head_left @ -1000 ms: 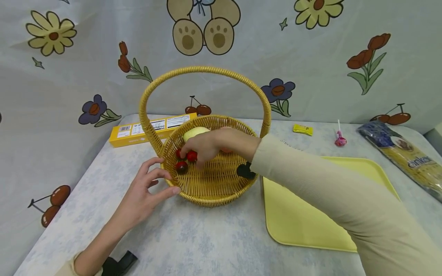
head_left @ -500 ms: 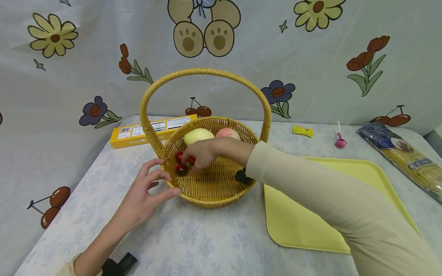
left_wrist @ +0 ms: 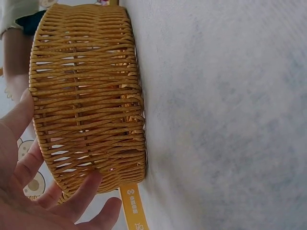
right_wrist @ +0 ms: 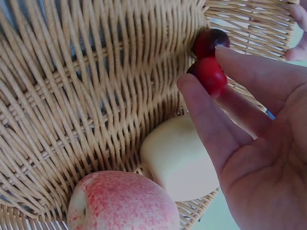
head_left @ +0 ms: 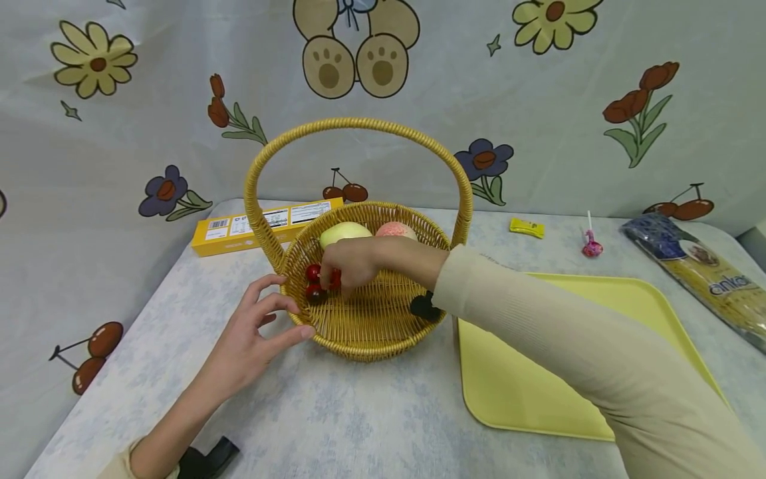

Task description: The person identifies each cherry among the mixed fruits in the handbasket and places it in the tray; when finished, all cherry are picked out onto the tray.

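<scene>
A round wicker basket with a tall arched handle stands on the table. Inside its left part lie dark red cherries. My right hand reaches down among them, and in the right wrist view thumb and fingertips pinch a bright red cherry. Right against it sits a darker cherry. Behind the hand are a pale yellow-green fruit and a pink speckled peach. With fingers spread, my left hand touches the basket's left rim; the left wrist view shows its fingertips along the outer wall.
A yellow box lies behind the basket at left. To the right are a yellow tray, partly under my right sleeve, a small yellow wrapped candy, a lollipop and a pasta bag. A patterned cloth hangs behind.
My right forearm has dropped slightly, uncovering the peach. The right fingers have shifted among the cherries and cover more of the rightmost one. My left hand stays at the rim.
</scene>
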The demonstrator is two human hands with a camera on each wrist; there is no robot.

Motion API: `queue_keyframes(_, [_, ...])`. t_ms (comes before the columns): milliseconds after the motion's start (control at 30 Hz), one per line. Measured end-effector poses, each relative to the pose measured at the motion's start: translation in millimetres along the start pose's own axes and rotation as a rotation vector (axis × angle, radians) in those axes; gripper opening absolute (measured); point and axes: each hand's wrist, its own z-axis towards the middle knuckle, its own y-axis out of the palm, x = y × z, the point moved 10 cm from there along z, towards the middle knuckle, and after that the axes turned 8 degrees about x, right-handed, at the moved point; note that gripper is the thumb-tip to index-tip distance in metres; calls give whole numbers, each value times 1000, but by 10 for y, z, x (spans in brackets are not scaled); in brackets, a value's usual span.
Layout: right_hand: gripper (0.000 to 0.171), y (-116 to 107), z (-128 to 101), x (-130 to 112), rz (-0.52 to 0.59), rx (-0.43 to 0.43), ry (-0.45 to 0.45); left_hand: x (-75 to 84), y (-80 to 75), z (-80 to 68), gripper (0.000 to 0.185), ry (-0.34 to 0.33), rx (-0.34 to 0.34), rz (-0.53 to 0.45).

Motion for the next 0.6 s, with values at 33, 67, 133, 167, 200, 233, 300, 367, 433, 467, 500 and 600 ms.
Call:
queue_keyframes(33, [36, -10, -9, -9, 0, 2, -4, 1, -1, -1, 23, 0, 0, 1])
queue_keyframes(67, [36, -21, -18, -21, 0, 7, -9, 2, -3, -2, 23, 0, 1, 2])
queue_keyframes(133, [37, -48, -39, -35, 6, 20, -13, 5, -5, -5, 23, 1, 2, 3])
queue_keyframes(167, [37, -62, -51, -43, 11, 28, -16, 5, -6, -6, 22, 2, 3, 3])
queue_keyframes(200, [37, -76, -64, -53, 17, 35, -20, 10, -5, -6, 22, 6, 3, 3])
queue_keyframes(233, [37, -89, -77, -65, 21, 42, -26, 12, -6, -8, 22, 8, 4, 4])
queue_keyframes(300, [35, -107, -107, -88, 33, 55, -41, 15, -8, -8, 22, 11, 6, 5])
queue_keyframes(367, [33, -122, -143, -111, 38, 67, -55, 16, -9, -6, 22, 11, 7, 6])
queue_keyframes(433, [30, -136, -180, -128, 39, 84, -74, 10, -8, -5, 23, 7, 7, 8])
queue_keyframes(467, [28, -145, -200, -135, 41, 94, -82, 8, -7, -3, 23, 6, 7, 9])
queue_keyframes(500, [25, -155, -221, -144, 41, 105, -94, 5, -4, -2, 23, 4, 6, 9])
queue_keyframes(600, [18, -193, -296, -162, 48, 141, -126, -4, 2, -1, 23, 0, 5, 12])
